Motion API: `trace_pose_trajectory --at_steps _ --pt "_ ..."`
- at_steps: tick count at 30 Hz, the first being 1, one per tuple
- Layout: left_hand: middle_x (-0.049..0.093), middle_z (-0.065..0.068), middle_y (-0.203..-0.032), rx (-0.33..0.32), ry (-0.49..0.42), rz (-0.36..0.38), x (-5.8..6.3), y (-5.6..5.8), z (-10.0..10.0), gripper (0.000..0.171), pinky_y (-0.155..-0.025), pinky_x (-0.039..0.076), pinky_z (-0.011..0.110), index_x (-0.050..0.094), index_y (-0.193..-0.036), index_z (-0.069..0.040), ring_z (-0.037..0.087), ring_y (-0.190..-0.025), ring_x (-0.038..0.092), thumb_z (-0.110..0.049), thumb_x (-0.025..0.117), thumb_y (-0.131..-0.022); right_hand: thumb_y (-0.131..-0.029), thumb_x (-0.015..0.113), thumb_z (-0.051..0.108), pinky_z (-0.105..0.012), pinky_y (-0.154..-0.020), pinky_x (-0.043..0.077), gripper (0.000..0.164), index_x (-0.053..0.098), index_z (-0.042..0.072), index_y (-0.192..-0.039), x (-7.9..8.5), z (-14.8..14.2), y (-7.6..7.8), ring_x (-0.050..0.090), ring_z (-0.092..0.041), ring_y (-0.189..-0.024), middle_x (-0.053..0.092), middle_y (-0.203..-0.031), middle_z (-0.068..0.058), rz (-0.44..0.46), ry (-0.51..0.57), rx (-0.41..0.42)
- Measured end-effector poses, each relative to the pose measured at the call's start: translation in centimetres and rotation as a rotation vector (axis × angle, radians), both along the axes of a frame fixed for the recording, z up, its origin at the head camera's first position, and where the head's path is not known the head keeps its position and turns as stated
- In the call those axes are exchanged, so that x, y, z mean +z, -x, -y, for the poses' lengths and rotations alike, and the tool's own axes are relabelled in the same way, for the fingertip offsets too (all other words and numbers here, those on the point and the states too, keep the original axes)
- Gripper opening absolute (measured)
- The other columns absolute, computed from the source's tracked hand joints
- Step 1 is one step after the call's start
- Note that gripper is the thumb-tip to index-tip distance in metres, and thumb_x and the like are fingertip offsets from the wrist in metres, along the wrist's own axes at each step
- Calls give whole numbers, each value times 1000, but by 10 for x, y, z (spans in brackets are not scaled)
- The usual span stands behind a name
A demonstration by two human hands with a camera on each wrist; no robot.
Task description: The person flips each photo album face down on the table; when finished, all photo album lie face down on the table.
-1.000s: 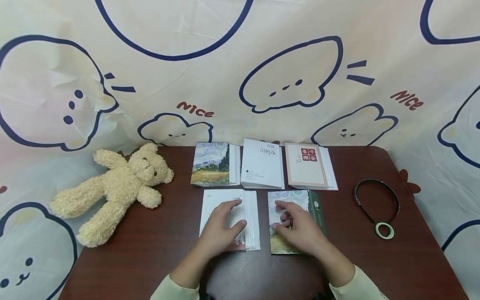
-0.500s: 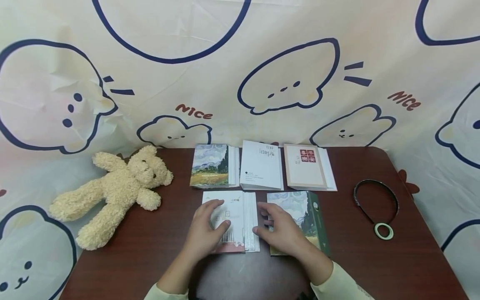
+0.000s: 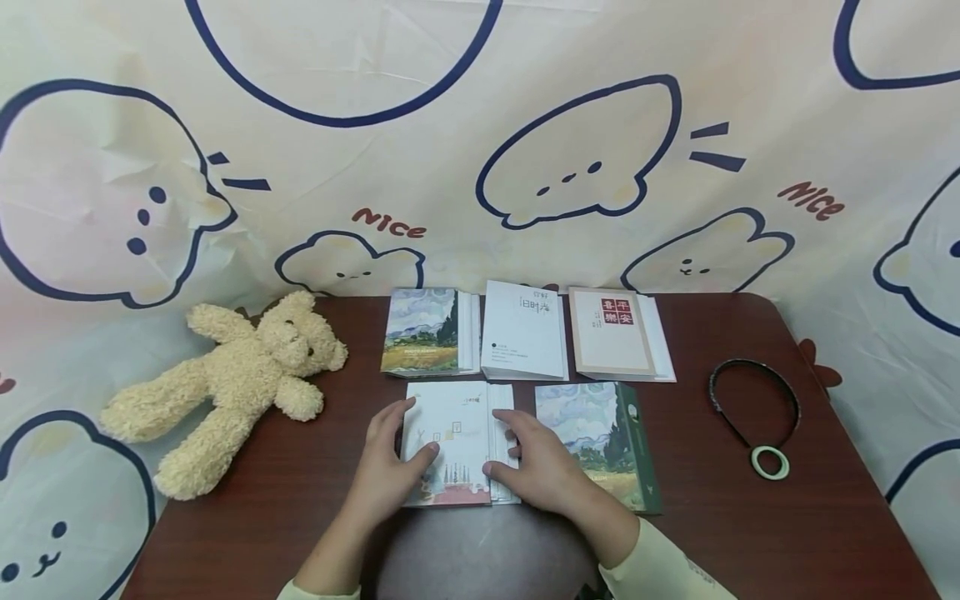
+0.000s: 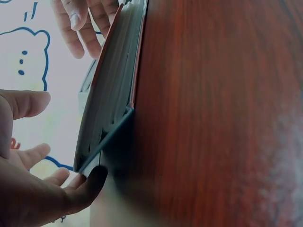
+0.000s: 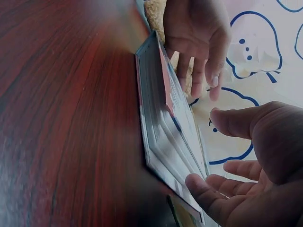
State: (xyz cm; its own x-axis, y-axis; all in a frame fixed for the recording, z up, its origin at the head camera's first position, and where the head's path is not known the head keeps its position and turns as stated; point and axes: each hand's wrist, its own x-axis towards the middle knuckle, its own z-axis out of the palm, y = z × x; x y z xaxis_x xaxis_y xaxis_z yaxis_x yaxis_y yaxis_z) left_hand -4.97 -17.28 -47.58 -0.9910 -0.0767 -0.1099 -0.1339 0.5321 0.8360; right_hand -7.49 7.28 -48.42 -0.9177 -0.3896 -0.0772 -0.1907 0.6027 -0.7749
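Observation:
A white-covered album (image 3: 461,425) with a pink strip along its bottom lies on the table between both hands. My left hand (image 3: 386,462) is at its left side, thumb over the cover's edge. In the left wrist view, a fingertip is right at the spine of the album (image 4: 111,90). My right hand (image 3: 543,462) reaches over the page side, fingers spread and slightly bent. The right wrist view shows its fingertips beside the pages of the album (image 5: 163,118). Right of that hand lies a green-spined album (image 3: 588,425) with a painted landscape cover, partly hidden by the hand.
Behind stand a landscape album (image 3: 420,329), a white album (image 3: 522,333) and a cream album with red characters (image 3: 611,333). A teddy bear (image 3: 240,375) lies at the left. A black cord with a pale green ring (image 3: 769,462) lies on the brown table (image 3: 750,542) at the right.
Both hands have moved left. The right hand has gone from over the green-spined album to the white album's page side; the left hand has uncovered that album's cover. The albums stay put.

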Motion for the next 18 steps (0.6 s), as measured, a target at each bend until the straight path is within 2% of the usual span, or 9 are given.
trace_pose_trajectory --at_steps 5,8,12,15,18 --pt "26 21 -163 -9 1 79 -2 -2 6 79 -108 40 61 36 -161 -15 42 -141 42 -22 77 -93 -88 83 27 -38 -83 57 74 50 7 -151 0 5 1 68 -21 -100 53 -147 -13 7 11 22" --pt "30 24 -160 -9 6 117 -4 -2 8 86 -102 46 56 28 -164 -15 40 -132 52 -25 77 -94 -88 82 26 -38 -84 57 75 49 6 -152 1 7 2 68 -22 -100 52 -149 -14 6 5 32" --pt "37 24 -157 -9 -17 135 -5 -2 10 89 -93 50 47 26 -164 -14 34 -122 60 -25 78 -93 -89 82 27 -37 -84 57 75 49 5 -152 1 10 3 68 -21 -100 52 -150 -14 -2 -23 39" --pt "39 23 -158 -9 -54 143 -4 -1 11 88 -88 52 42 26 -164 -14 34 -123 60 -23 78 -94 -89 81 28 -37 -84 57 74 49 5 -151 2 10 3 67 -21 -101 52 -150 -15 -5 -42 41" --pt "41 24 -157 -11 -83 153 -4 -1 12 88 -87 53 42 25 -164 -15 37 -127 59 -23 77 -94 -89 81 28 -38 -85 57 73 50 4 -151 1 10 3 67 -22 -102 52 -150 -15 -3 -48 40"
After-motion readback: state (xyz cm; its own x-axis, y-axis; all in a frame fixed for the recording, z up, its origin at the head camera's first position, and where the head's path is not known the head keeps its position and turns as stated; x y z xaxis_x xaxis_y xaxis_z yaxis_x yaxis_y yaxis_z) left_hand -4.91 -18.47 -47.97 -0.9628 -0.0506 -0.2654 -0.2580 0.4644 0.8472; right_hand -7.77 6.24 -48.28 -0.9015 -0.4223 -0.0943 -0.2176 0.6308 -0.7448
